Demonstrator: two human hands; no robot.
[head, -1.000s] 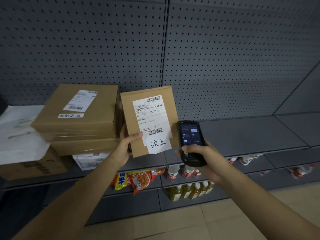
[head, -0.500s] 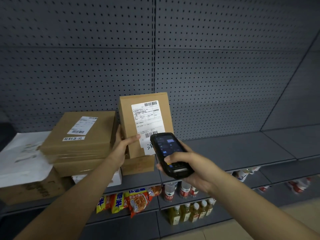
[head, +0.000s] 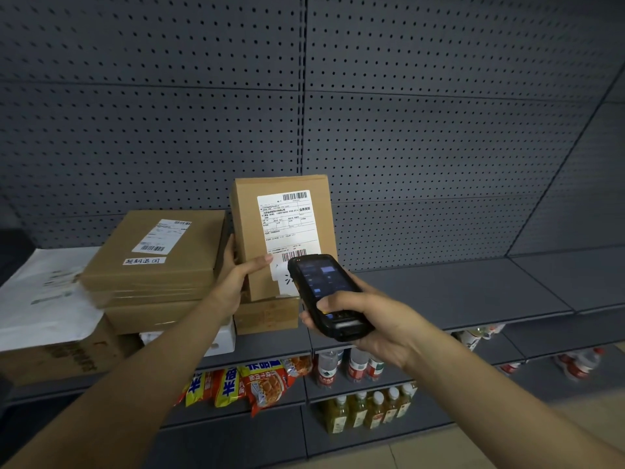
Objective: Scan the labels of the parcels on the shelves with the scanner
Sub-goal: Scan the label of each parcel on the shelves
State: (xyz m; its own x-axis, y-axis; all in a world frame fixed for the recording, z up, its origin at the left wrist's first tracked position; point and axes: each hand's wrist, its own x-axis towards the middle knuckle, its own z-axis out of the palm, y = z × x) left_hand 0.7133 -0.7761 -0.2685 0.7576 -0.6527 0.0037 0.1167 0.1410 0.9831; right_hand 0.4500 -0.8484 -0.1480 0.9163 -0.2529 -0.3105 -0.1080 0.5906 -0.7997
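Observation:
A flat brown parcel (head: 250,228) stands upright on a smaller brown box (head: 267,316) on the grey shelf (head: 456,292). Its white label (head: 289,225) with two barcodes faces me. My left hand (head: 236,279) grips the parcel's lower left edge, thumb across the front. My right hand (head: 365,319) holds a black handheld scanner (head: 324,292) with a lit screen, its top just in front of the label's lower barcode, hiding the label's bottom corner.
A stack of brown parcels (head: 152,265) with labels lies to the left, over a white box (head: 223,340). Further left are a white mailer bag (head: 44,299) and a carton (head: 50,363). Lower shelves hold snack packs (head: 243,384) and bottles (head: 368,407). A pegboard wall (head: 406,130) backs the shelf.
My left hand set the upright parcel down onto the small box and holds it there. My right hand brought the scanner left and up, over the label's lower barcode.

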